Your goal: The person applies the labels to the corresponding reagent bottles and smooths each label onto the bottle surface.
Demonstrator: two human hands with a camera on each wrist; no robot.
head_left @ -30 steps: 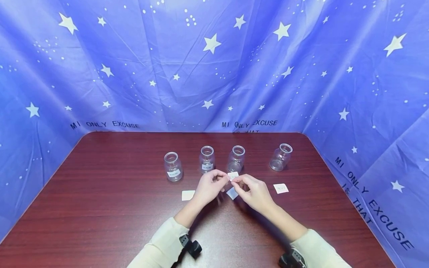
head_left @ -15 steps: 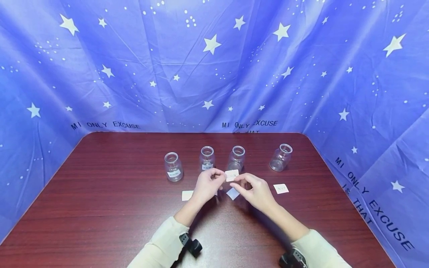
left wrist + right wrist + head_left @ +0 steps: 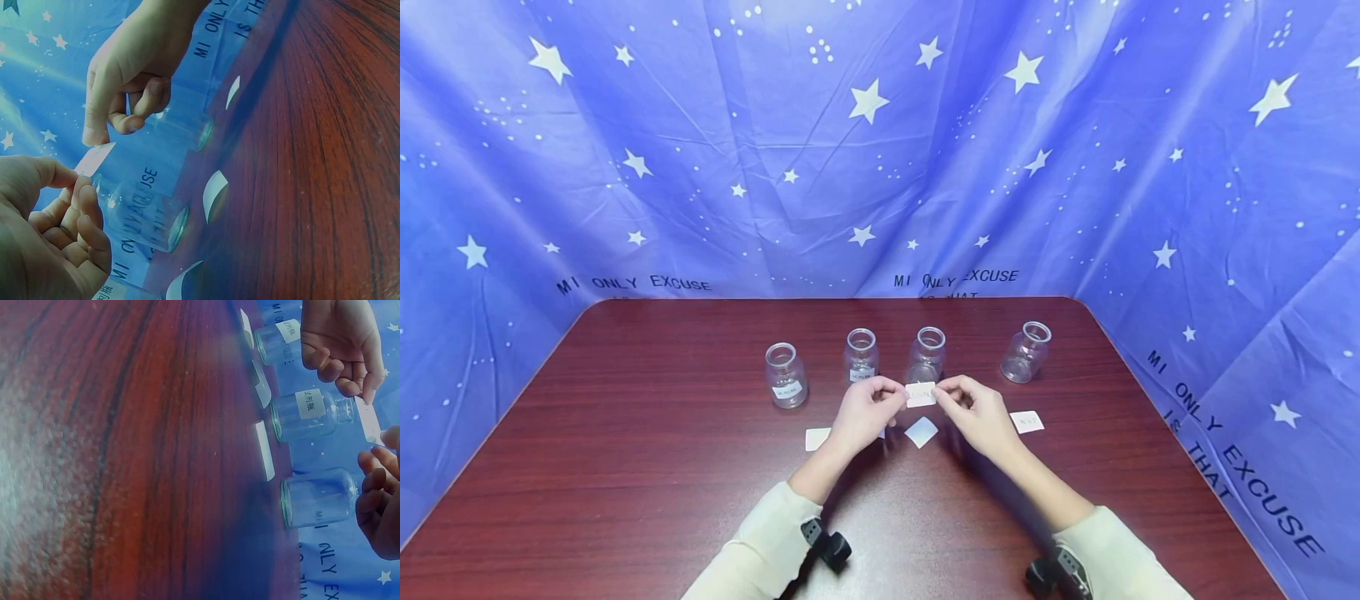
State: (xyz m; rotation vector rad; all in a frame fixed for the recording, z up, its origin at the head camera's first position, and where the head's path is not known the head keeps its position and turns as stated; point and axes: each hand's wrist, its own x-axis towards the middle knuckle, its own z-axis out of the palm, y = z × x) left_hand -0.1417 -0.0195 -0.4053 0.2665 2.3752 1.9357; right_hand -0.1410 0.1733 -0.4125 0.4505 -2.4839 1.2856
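Between my two hands is a small white label (image 3: 921, 395) with printed characters, raised in front of the third glass jar (image 3: 928, 357). My left hand (image 3: 867, 414) pinches its left edge between thumb and forefinger. At the right edge, the thumb and forefinger of my right hand (image 3: 981, 417) pinch it too. In the right wrist view, the label (image 3: 369, 422) spans the space from one hand's fingertips to the other's. The jar behind it bears no label. Two jars to its left, a front one (image 3: 786, 379) and another (image 3: 861, 357), carry white labels.
A fourth, unlabelled jar (image 3: 1026, 354) stands at the right. On the dark red table (image 3: 647, 467) lie a printed label (image 3: 1027, 422) at the right, a blank paper piece (image 3: 921, 432) below the hands and another (image 3: 816, 439) at the left. A starry blue curtain (image 3: 775, 100) hangs behind.
The label has come into fuller view, facing up between the hands. My right hand has shifted slightly right and up, from below the label to its right edge. My left hand keeps its pinch.
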